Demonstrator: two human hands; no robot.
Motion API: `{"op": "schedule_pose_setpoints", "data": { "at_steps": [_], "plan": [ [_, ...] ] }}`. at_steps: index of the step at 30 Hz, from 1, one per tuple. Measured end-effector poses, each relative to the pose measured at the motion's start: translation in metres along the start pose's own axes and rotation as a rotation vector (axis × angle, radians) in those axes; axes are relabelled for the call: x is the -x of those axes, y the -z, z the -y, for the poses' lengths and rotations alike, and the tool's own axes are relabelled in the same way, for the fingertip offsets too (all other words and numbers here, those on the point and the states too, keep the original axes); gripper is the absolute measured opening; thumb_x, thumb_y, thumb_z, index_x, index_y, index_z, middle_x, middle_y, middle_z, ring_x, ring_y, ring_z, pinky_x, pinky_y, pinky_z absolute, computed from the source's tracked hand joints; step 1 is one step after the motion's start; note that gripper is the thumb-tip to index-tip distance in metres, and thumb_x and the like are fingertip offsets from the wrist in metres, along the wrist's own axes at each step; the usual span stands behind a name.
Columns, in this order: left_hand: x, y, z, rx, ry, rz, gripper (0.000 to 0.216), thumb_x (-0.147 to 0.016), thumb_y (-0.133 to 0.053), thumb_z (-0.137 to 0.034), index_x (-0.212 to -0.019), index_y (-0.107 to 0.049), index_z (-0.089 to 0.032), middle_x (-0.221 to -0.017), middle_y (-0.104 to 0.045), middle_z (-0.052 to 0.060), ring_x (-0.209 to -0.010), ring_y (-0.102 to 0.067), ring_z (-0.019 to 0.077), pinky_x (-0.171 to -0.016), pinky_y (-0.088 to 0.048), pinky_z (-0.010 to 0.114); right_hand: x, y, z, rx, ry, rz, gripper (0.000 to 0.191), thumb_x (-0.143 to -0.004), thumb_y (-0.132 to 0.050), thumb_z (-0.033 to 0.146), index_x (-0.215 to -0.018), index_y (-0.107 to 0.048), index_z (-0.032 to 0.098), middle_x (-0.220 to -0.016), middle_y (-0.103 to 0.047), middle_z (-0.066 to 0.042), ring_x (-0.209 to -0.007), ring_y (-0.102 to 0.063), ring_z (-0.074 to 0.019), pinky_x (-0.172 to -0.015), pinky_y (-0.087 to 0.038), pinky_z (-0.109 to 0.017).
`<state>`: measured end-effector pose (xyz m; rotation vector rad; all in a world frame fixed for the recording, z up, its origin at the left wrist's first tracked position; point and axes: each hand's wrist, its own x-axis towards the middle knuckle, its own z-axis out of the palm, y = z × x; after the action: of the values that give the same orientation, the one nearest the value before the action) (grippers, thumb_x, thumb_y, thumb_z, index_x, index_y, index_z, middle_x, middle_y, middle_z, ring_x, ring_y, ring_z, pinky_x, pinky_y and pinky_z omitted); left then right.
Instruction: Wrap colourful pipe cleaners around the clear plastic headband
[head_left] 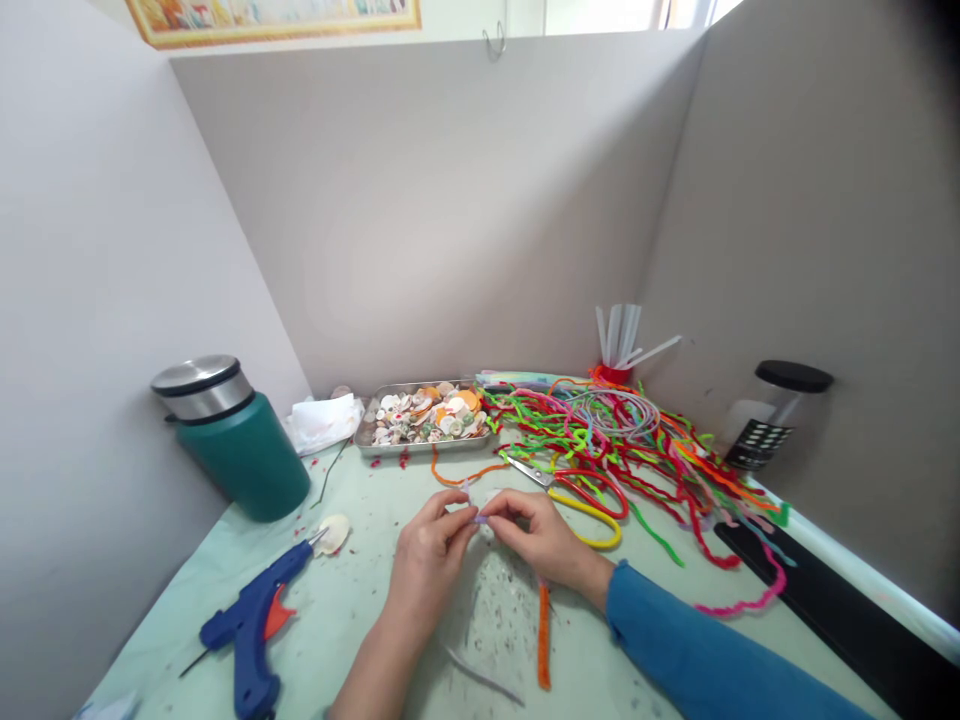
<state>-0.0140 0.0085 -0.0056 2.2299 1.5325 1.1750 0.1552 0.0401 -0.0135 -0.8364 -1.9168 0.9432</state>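
My left hand (431, 555) and my right hand (536, 535) meet over the table's middle. Both pinch a small pale purple piece (481, 519) between their fingertips; I cannot make out what it is. An orange pipe cleaner (543, 640) lies on the table below my right wrist, and a grey one (480, 678) lies nearer the front edge. Another orange pipe cleaner (465, 478) curves just beyond my fingers. Scissors with yellow and red handles (581, 495) lie to the right of my right hand.
A metal tray (365, 436) of shells stands at the back. A heap of coloured pipe cleaners (630, 440) fills the back right. A blue glue gun (251, 625), a shell (334, 532), a teal flask (236, 440), a jar (772, 412) and a black strip (825, 610) surround.
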Motion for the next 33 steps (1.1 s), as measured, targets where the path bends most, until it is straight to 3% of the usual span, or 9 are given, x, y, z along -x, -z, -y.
{"op": "schedule_pose_setpoints", "data": {
  "at_steps": [5,12,22,28,33],
  "plan": [
    [0.001,0.000,0.000,-0.015,-0.038,-0.018,0.021,-0.083,-0.049,-0.023,-0.090,-0.069,-0.023,-0.100,-0.065,0.006,-0.087,-0.061,0.0167,-0.077,-0.048,0.027,0.000,-0.001,-0.003,-0.045,-0.008,-0.019,0.013,-0.082,-0.052,0.023,-0.084,-0.062,0.015,-0.071,-0.061,-0.001,-0.066,-0.055,-0.0125,-0.061,-0.043,-0.022],
    [0.000,0.003,-0.004,0.072,-0.019,-0.001,0.021,-0.083,-0.047,-0.022,-0.088,-0.067,-0.021,-0.088,-0.068,0.006,-0.080,-0.061,0.0160,-0.073,-0.048,0.025,0.000,0.001,-0.002,-0.103,-0.023,-0.017,0.014,-0.082,-0.053,0.025,-0.084,-0.062,0.016,-0.067,-0.059,0.000,-0.061,-0.053,-0.0117,-0.058,-0.042,-0.022],
    [-0.003,0.003,-0.011,0.370,0.231,0.033,0.019,-0.078,-0.053,-0.029,-0.086,-0.066,-0.018,-0.080,-0.068,0.004,-0.068,-0.059,0.0143,-0.065,-0.046,0.023,-0.001,0.002,-0.004,-0.155,-0.028,-0.024,0.013,-0.081,-0.054,0.027,-0.083,-0.061,0.016,-0.064,-0.057,0.001,-0.060,-0.051,-0.0115,-0.056,-0.041,-0.022],
    [-0.006,-0.002,-0.010,0.713,0.465,0.115,0.025,-0.072,-0.058,-0.033,-0.086,-0.057,-0.013,-0.069,-0.059,0.000,-0.047,-0.045,0.0069,-0.043,-0.037,0.018,-0.001,0.001,-0.003,-0.139,-0.048,-0.010,0.014,-0.082,-0.053,0.028,-0.083,-0.063,0.017,-0.063,-0.056,0.001,-0.059,-0.050,-0.0114,-0.055,-0.039,-0.022],
    [-0.003,-0.008,0.000,0.607,0.440,0.119,0.024,-0.072,-0.055,-0.025,-0.093,-0.055,-0.015,-0.077,-0.062,0.002,-0.056,-0.051,0.0093,-0.049,-0.040,0.019,-0.003,-0.002,-0.007,-0.132,-0.100,0.001,0.014,-0.081,-0.054,0.028,-0.082,-0.062,0.017,-0.062,-0.055,0.001,-0.057,-0.050,-0.0107,-0.052,-0.038,-0.021]
  ]
}}
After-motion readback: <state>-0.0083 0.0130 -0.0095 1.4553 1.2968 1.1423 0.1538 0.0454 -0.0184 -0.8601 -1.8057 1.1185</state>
